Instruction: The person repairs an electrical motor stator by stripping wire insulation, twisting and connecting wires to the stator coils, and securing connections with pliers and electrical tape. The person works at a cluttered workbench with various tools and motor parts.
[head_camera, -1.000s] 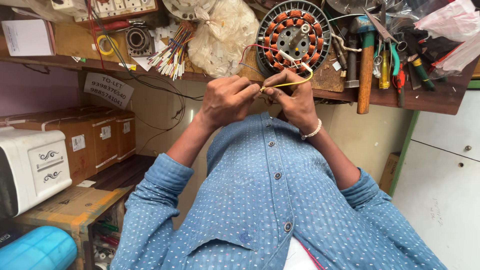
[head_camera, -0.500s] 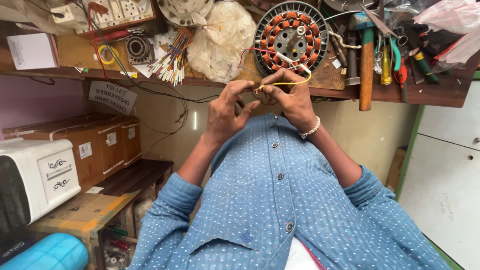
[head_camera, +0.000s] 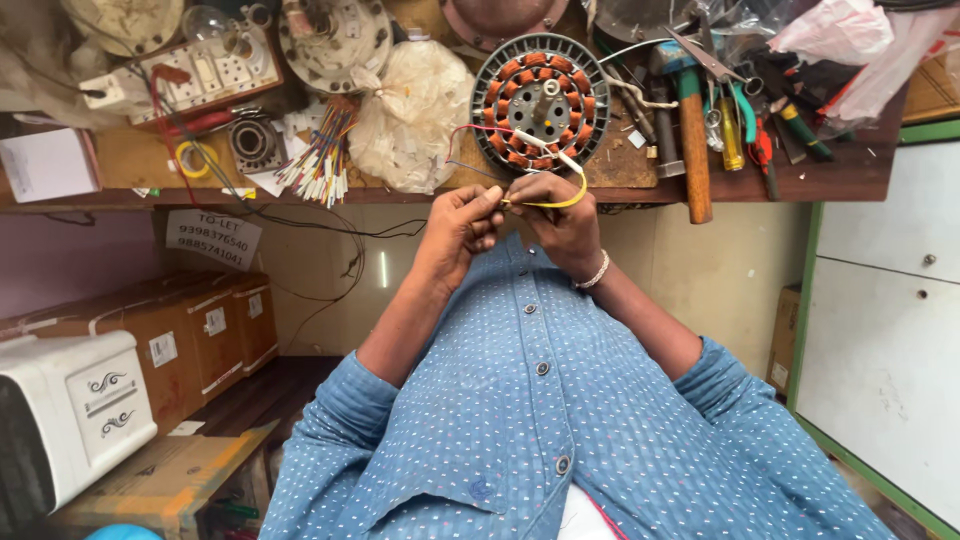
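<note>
Two bare hands are pinching a thin yellow wire (head_camera: 560, 200) from the round copper-wound stator (head_camera: 541, 100) on the workbench edge, left hand (head_camera: 460, 228) and right hand (head_camera: 565, 222) both grasping it; keeping fingertips close seems wise.

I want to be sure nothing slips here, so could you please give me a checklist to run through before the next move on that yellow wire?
1. Both hands on the wire: left hand and right hand meet at the yellow wire: ok.
2. Wire end pinched firmly between the fingertips: hidden by the fingers: cannot tell.
3. Wire runs to the stator without a snag: it loops free in front: ok.
4. Red and other thin leads kept out of the pinch: too fine to see: cannot tell.
5. Hammer away from the hands: lies to the side on the bench: ok.
</note>
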